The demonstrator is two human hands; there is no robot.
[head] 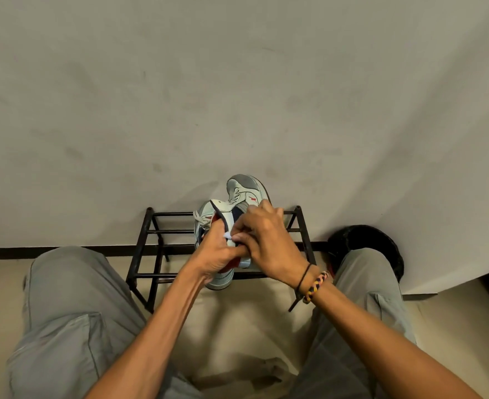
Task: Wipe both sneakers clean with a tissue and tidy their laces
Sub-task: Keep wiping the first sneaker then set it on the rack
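Grey wall (237,82) behind; left hand (217,254) grips white-grey sneaker (208,223), right hand (269,240) fingers curled, pinching white tissue (227,236).

Two grey-and-white sneakers with navy and red panels sit on a black metal rack. The near sneaker (208,226) lies lengthwise, its tongue raised and pale lace loose. The far sneaker (244,188) is tilted behind it, grey toe uppermost. A small white tissue (227,235) shows at the near sneaker's opening.
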